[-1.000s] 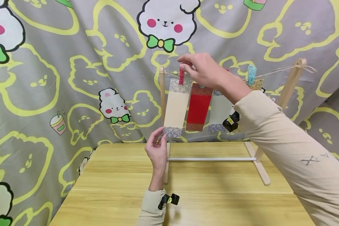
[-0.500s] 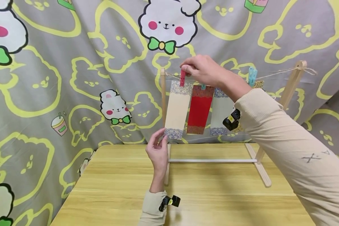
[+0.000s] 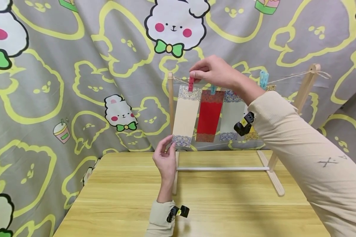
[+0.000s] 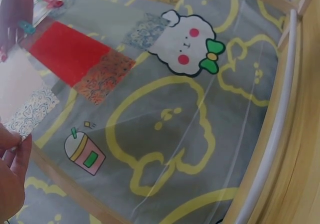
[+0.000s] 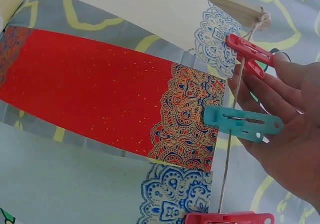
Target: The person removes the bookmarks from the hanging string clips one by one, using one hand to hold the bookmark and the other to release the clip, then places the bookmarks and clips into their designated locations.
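A cream paper strip with blue lace-pattern ends hangs at the left of a string between wooden posts. My left hand pinches its lower left corner between thumb and fingers; the left wrist view shows the thumb over that corner. Above, my right hand pinches the handle end of a red clothespin, whose other end sits over the strip's top edge and the string. Beside it hangs a red strip under a teal clothespin, close below my right fingers.
A pale grey-green strip under another red clothespin and a yellow strip hang further right, partly behind my forearm. A second teal clothespin is near the right post. A white rod joins the stand's feet on the wooden table.
My right fingers have come down and closed nearer together on the red clothespin. The string and the red strip hang slightly lower. My left hand keeps its hold on the cream strip's corner.
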{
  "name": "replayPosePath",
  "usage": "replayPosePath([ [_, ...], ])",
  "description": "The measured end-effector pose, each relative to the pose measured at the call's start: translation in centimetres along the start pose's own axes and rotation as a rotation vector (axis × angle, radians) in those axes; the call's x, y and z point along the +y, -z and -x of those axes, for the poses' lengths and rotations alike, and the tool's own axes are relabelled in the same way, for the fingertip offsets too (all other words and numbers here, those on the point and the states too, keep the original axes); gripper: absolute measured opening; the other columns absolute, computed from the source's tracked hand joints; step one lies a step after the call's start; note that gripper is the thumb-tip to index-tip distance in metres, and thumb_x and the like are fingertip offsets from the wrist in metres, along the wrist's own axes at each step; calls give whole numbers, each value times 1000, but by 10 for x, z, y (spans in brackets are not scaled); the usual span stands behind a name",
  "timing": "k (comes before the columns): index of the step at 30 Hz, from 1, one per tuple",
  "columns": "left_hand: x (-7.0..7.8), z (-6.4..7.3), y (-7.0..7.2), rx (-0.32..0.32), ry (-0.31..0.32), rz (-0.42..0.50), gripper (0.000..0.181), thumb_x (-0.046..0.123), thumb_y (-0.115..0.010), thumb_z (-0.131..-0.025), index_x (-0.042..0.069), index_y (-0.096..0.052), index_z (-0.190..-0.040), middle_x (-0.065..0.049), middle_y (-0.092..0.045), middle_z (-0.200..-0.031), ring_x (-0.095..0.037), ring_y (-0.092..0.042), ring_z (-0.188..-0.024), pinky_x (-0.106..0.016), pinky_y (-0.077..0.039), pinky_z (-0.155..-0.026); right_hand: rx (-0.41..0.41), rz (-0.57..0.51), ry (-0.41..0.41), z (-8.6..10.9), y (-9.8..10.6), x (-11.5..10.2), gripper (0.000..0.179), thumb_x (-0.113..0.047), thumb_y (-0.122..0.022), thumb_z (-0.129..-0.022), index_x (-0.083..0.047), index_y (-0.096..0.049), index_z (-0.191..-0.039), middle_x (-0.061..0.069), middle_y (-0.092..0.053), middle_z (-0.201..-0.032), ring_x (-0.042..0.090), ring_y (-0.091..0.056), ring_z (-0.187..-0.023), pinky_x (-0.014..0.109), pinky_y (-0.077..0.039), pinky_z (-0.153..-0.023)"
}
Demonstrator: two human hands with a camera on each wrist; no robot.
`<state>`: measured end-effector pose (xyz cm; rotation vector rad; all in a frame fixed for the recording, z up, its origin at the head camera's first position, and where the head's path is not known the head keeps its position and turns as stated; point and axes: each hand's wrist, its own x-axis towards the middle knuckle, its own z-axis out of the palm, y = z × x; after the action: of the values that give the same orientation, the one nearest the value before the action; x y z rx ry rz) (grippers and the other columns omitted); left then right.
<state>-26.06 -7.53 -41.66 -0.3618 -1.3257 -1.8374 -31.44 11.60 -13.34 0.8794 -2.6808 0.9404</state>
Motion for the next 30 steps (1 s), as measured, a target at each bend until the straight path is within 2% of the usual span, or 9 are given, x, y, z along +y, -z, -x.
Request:
replayPosePath([
  [7,0,1,0,-6,-5,-12,28,-22,-68,-84,-12,-69,-111,-27,-70,-111,-20,-70,-104,-37,-59,-90,10,-48,-13,2,2,1,38,-28,-63,-103,-1,-68,-130,16,-72,-116,29,-67,-108,43,-50,-102],
  [16,0,0,0,3,5,-2,28,-22,-67,-84,-13,-69,-110,-27,-70,-110,-20,-70,-103,-36,-59,-89,22,-68,-41,2,2,-1,37,-30,-64,-102,-2,-70,-126,14,-73,-114,21,-67,-102,42,-49,-99],
  [25,-3,2,1,7,-1,-6,28,-22,-68,-84,-12,-69,-111,-28,-70,-110,-20,-70,-104,-35,-59,-89,115,-46,-13,0,-2,1,30,-29,-65,-102,-6,-74,-118,12,-75,-107,19,-68,-98,34,-49,-87],
  [30,-1,3,-2,3,-3,-4,28,-21,-68,-84,-11,-70,-111,-26,-71,-110,-20,-70,-103,-37,-59,-89,167,-25,-18,0,-2,0,29,-29,-65,-102,-7,-74,-118,9,-75,-107,21,-68,-101,32,-49,-87],
])
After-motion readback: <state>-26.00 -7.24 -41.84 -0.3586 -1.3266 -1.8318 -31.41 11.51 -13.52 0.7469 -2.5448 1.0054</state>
